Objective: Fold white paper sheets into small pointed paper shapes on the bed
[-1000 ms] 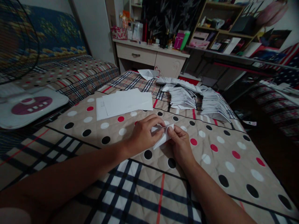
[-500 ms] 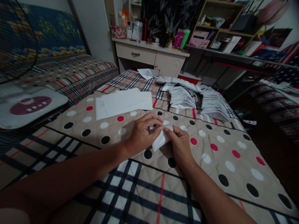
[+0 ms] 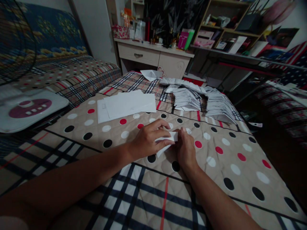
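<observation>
Between my hands, low over the bedspread (image 3: 141, 198), is a small piece of folded white paper (image 3: 165, 144). My left hand (image 3: 153, 139) grips it from the left, thumb on the near side and fingers over the top. At the paper's right end, my right hand (image 3: 186, 148) touches it with the thumb raised and the fingers curled behind; its fingertips are partly hidden. Flat white sheets (image 3: 129, 104) lie beyond my left hand. Farther back stand rows of folded paper pieces (image 3: 187, 99), another row of folded pieces (image 3: 218, 103) and a loose folded paper (image 3: 151, 75).
A white fan base (image 3: 31, 110) with a purple panel stands at the left. Beyond the bed is a white dresser (image 3: 139, 54) crowded with bottles and boxes. Shelves (image 3: 225, 30) and a dark table (image 3: 240, 57) are at the right back.
The left thumb and fingers have come down over the paper, pressing its upper part into a narrow fold. The right thumb has lifted off its face and moved to its right end.
</observation>
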Action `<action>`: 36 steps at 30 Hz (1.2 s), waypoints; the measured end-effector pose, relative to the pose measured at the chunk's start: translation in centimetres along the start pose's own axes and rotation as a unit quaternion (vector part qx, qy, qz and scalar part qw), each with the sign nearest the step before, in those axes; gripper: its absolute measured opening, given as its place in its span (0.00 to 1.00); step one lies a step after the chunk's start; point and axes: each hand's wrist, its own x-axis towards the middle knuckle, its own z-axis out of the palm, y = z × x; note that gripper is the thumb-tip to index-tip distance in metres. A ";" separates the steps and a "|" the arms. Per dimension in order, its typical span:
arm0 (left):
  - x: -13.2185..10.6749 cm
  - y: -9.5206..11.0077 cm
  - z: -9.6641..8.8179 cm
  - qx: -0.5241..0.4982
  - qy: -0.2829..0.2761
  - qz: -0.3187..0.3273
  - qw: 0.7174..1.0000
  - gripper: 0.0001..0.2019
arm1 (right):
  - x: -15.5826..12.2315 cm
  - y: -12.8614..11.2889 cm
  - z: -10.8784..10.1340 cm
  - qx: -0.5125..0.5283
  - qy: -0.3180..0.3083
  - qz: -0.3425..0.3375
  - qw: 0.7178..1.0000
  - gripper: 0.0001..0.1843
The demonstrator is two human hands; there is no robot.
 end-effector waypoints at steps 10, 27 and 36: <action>0.0 -0.2 0.5 -0.099 -0.048 -0.274 0.955 0.11 | -0.3 -1.6 0.0 -0.114 0.021 -0.082 0.990 0.21; 0.6 -1.7 -0.8 -0.095 -0.029 -0.078 0.992 0.03 | 0.9 -1.0 -0.2 0.078 -0.002 0.046 0.996 0.25; 0.2 -1.7 -0.2 -0.150 0.006 -0.169 0.974 0.03 | 0.6 -0.8 -0.2 0.050 -0.004 0.011 0.999 0.11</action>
